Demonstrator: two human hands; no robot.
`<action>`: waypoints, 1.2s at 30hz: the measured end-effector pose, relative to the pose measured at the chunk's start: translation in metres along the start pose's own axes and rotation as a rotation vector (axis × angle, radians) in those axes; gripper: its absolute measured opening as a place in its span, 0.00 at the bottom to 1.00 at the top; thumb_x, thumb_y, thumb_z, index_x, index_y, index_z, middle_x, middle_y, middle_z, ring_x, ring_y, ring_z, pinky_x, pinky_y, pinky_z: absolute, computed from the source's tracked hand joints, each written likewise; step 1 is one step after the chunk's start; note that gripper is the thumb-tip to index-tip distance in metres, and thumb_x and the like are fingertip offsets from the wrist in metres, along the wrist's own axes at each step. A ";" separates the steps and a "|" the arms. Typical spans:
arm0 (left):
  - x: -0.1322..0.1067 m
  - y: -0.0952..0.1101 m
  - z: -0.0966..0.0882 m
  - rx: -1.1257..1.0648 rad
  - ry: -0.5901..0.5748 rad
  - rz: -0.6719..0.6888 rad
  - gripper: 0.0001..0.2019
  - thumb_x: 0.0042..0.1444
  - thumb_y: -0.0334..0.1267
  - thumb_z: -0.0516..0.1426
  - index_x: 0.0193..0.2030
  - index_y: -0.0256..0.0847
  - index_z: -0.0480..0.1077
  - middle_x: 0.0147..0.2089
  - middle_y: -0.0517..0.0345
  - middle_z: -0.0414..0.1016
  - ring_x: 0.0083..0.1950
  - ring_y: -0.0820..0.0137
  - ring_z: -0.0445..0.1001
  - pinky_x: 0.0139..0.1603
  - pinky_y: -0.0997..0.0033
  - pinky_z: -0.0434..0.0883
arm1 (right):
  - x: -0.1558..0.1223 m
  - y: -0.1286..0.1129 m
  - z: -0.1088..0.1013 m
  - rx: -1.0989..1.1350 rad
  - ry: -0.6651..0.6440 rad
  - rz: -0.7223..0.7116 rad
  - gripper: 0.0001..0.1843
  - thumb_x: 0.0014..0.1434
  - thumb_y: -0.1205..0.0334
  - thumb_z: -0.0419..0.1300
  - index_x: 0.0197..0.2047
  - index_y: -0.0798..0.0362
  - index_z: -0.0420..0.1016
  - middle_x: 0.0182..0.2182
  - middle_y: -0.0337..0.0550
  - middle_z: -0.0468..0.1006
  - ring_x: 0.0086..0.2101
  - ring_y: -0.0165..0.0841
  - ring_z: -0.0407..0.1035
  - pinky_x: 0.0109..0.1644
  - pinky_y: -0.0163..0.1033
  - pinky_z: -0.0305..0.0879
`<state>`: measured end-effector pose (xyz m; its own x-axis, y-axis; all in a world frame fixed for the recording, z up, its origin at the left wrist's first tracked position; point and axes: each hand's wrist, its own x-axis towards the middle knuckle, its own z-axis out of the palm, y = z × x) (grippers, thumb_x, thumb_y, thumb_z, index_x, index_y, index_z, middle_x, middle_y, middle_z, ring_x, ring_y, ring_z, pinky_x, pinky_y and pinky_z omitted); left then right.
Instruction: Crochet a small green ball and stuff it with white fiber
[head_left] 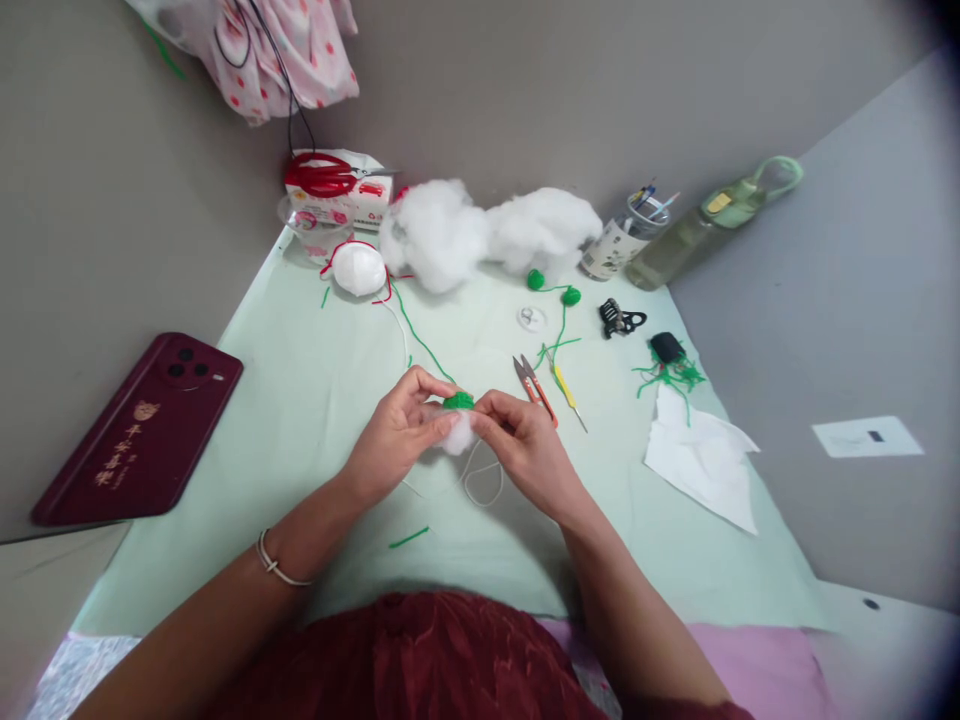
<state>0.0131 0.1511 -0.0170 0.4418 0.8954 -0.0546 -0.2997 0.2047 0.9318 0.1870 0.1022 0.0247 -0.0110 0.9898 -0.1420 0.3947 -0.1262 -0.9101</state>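
Observation:
My left hand and my right hand meet over the pale green table, fingers pinched together. Between them they hold a small green crocheted piece with a tuft of white stuffing under it. A green yarn strand runs from the piece toward the back of the table. A loop of white yarn hangs below my hands. Just right of my right hand lie red-handled thread snips and a yellow-handled crochet hook.
At the back lie two heaps of white stuffing, a white ball with red yarn, red scissors on a box, a pen cup and a green bottle. A dark red phone lies left. White tissue, green scraps lie right.

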 end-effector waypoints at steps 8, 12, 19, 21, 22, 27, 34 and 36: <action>-0.003 -0.005 0.011 0.064 0.213 0.043 0.11 0.53 0.32 0.66 0.36 0.43 0.66 0.34 0.64 0.73 0.30 0.73 0.72 0.32 0.72 0.70 | -0.007 -0.004 0.019 -0.068 -0.003 -0.091 0.12 0.67 0.59 0.55 0.31 0.51 0.69 0.23 0.32 0.63 0.25 0.27 0.54 0.30 0.35 0.51; -0.004 -0.006 0.010 0.055 0.186 0.007 0.08 0.57 0.35 0.64 0.37 0.42 0.68 0.34 0.62 0.74 0.31 0.73 0.72 0.32 0.72 0.69 | 0.001 0.006 0.021 -0.006 0.051 0.013 0.11 0.62 0.57 0.59 0.29 0.51 0.70 0.21 0.33 0.68 0.24 0.27 0.55 0.29 0.35 0.51; -0.003 -0.006 0.006 0.032 0.048 -0.014 0.15 0.56 0.42 0.70 0.42 0.41 0.69 0.41 0.57 0.78 0.39 0.70 0.76 0.42 0.69 0.73 | 0.002 0.007 0.006 0.013 0.084 0.005 0.15 0.62 0.56 0.62 0.26 0.51 0.68 0.20 0.30 0.62 0.23 0.26 0.51 0.28 0.36 0.46; -0.002 -0.004 0.005 0.039 0.035 -0.007 0.15 0.55 0.42 0.70 0.41 0.41 0.70 0.41 0.56 0.79 0.39 0.69 0.76 0.42 0.68 0.73 | 0.000 0.001 0.001 0.010 0.002 -0.035 0.14 0.66 0.56 0.60 0.29 0.52 0.70 0.22 0.31 0.64 0.24 0.26 0.53 0.29 0.36 0.48; -0.001 -0.004 0.005 0.045 0.042 0.000 0.14 0.55 0.41 0.70 0.40 0.41 0.70 0.40 0.56 0.79 0.39 0.69 0.76 0.41 0.68 0.74 | -0.002 -0.002 0.000 -0.005 -0.035 -0.051 0.13 0.68 0.58 0.58 0.31 0.52 0.71 0.23 0.31 0.64 0.25 0.26 0.54 0.30 0.35 0.49; 0.000 -0.006 0.010 0.071 0.177 0.046 0.12 0.49 0.33 0.69 0.35 0.43 0.69 0.35 0.62 0.74 0.36 0.70 0.73 0.38 0.69 0.72 | -0.010 -0.009 0.009 -0.125 -0.063 -0.101 0.11 0.69 0.64 0.54 0.33 0.51 0.71 0.23 0.32 0.65 0.25 0.28 0.57 0.33 0.36 0.53; 0.002 -0.009 0.013 0.004 0.238 -0.064 0.09 0.54 0.34 0.63 0.33 0.43 0.65 0.28 0.65 0.73 0.28 0.72 0.70 0.31 0.72 0.67 | -0.003 0.007 0.017 -0.318 0.035 -0.233 0.07 0.67 0.64 0.58 0.35 0.50 0.70 0.27 0.37 0.74 0.28 0.31 0.63 0.35 0.36 0.56; 0.001 -0.008 0.014 -0.025 0.210 -0.106 0.09 0.55 0.35 0.62 0.34 0.44 0.63 0.29 0.65 0.74 0.27 0.72 0.72 0.32 0.71 0.69 | 0.000 0.010 0.015 -0.309 0.074 -0.222 0.08 0.67 0.63 0.59 0.34 0.50 0.71 0.27 0.38 0.76 0.28 0.31 0.64 0.35 0.36 0.57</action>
<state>0.0280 0.1442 -0.0194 0.2875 0.9304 -0.2272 -0.2834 0.3092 0.9078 0.1770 0.0999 0.0093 -0.0657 0.9943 0.0841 0.6487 0.1066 -0.7535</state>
